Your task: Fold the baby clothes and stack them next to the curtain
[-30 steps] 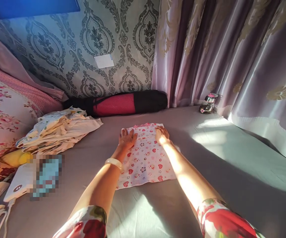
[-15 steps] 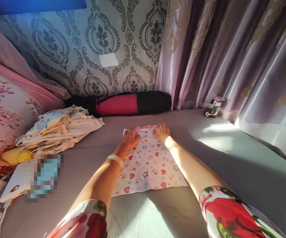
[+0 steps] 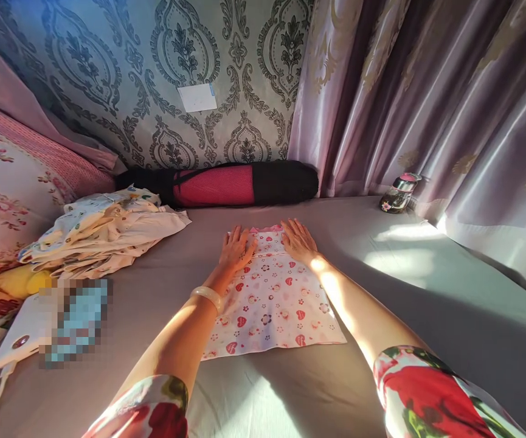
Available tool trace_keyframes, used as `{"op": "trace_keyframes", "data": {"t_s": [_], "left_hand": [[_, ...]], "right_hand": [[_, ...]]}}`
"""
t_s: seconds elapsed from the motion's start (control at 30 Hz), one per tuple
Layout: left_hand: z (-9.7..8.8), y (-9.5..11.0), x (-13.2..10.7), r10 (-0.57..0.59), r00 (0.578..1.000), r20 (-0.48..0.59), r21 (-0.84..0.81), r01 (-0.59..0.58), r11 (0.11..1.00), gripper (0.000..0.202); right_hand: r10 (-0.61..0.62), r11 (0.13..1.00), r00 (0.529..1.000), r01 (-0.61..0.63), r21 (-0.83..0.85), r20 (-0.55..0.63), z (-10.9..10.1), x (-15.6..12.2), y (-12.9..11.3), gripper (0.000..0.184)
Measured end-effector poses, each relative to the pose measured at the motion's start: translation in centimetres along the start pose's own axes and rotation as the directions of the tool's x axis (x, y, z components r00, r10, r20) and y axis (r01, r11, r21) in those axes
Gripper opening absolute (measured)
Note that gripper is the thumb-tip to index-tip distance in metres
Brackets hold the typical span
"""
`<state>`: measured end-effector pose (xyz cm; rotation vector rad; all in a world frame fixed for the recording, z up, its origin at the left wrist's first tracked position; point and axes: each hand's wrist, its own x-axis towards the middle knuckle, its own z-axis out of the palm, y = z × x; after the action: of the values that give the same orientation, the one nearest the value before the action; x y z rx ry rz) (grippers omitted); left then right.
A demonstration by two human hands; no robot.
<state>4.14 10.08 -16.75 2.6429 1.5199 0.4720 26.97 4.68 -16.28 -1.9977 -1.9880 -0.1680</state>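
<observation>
While the printed white cloth (image 3: 272, 304) lies flat on the gray sheet (image 3: 166, 304) straight in front of you, its long axis runs away from your body toward the patterned wall (image 3: 239, 73). Its pink-edged end points at the black and red roll (image 3: 217, 184), and its plain, wider hem faces you, the right corner flaring outward. You reach forward with both arms, forearms converging on the far end. Your left hand (image 3: 236, 249) lies palm down on the far left corner, fingers pointing away and modestly parted, thumb reaching inward over the print; a pale bangle (image 3: 208, 298) circles that wrist. Your right hand (image 3: 300, 242) rests palm down at the far right corner, fingers extended and angled slightly inward. Both hands are opened out flat, pressing rather than gripping.
</observation>
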Motion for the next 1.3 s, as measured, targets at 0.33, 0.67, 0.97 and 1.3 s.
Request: {"op": "trace_keyframes", "data": {"t_s": [0.33, 0.67, 0.97, 1.3], "left_hand": [[0.3, -0.1, 0.6, 0.076, 0.992, 0.097, 0.070, -0.083, 0.994, 0.056], [0.0, 0.0, 0.1, 0.069, 0.996, 0.059, 0.052, -0.072, 0.996, 0.057], [-0.3, 0.4, 0.3, 0.104, 0.985, 0.137, 0.055, -0.112, 0.992, 0.051], [-0.4, 0.3, -0.1, 0.133, 0.991, 0.031, 0.023, -0.134, 0.991, 0.050]], "right_hand": [[0.019, 0.999, 0.983, -0.025, 0.032, 0.183, -0.5, 0.6, 0.0, 0.054], [-0.009, 0.998, 0.985, -0.002, 0.067, 0.172, -0.3, 0.3, 0.4, 0.058], [-0.015, 0.999, 0.987, 0.009, 0.035, 0.163, -0.7, 0.2, 0.1, 0.052], [0.018, 1.000, 0.967, -0.011, -0.028, 0.255, -1.3, 1.5, -0.5, 0.056]]}}
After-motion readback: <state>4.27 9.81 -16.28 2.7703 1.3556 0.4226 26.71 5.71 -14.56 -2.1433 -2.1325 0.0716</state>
